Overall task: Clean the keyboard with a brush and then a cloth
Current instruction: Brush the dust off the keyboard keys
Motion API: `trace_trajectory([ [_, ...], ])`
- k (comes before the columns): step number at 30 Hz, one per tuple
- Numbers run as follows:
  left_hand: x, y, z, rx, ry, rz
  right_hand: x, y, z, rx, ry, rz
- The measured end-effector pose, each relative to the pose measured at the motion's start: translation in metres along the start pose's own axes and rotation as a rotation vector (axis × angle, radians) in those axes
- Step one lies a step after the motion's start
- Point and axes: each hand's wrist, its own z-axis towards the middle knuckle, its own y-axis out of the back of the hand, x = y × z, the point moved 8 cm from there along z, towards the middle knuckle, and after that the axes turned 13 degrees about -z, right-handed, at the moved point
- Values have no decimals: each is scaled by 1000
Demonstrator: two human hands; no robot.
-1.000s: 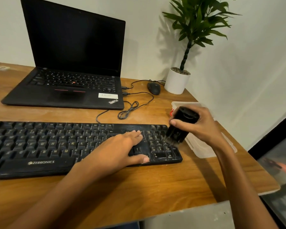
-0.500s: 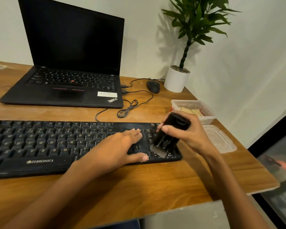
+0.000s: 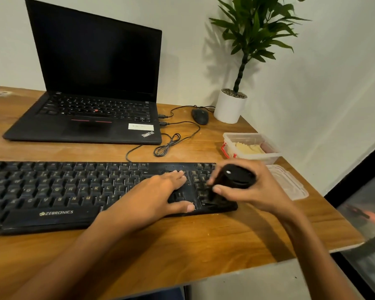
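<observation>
A black Zebronics keyboard [image 3: 52,191] lies across the wooden desk [image 3: 182,245]. My left hand [image 3: 158,195] rests flat on its right part, fingers straight over the keys beside the number pad. My right hand [image 3: 253,191] grips a black brush [image 3: 234,180], thumb and fingers curled round its body, its lower end down on the number pad keys; the bristles are hidden. A yellow cloth [image 3: 248,148] lies inside a clear plastic box [image 3: 271,155] behind my right hand.
An open black laptop [image 3: 89,113] stands behind the keyboard, with a coiled cable [image 3: 169,146] and a mouse [image 3: 200,116] to its right. A potted plant [image 3: 231,107] stands in the corner. The box's clear lid [image 3: 290,187] lies near the desk's right edge.
My right hand has brought the brush from beside the keyboard's right end leftward and down onto the number pad. My left hand has stayed in place.
</observation>
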Motion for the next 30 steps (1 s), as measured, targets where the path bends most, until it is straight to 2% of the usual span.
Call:
trace_trajectory([
  [4,0,0,1,2,-1,-1,-16,31,-10,-36,-83,-75],
  [7,0,0,1,-2,3,3,-2,33,-2,-105,-29,-12],
  [9,0,0,1,-3,1,3,11,11,8,-52,33,70],
  [12,0,0,1,-9,-12,5,15,-17,14,80,58,37],
  [18,-1,0,0,1,-13,15,-16,38,-15,-9,-126,-71],
  [21,-2,0,0,-8,-12,17,-1,35,-11,-62,-61,-34],
  [26,-3,1,-1,-9,-17,22,11,-11,-3,68,-7,63],
  [30,-2,1,0,-2,-10,21,-13,23,-18,-60,-132,37],
])
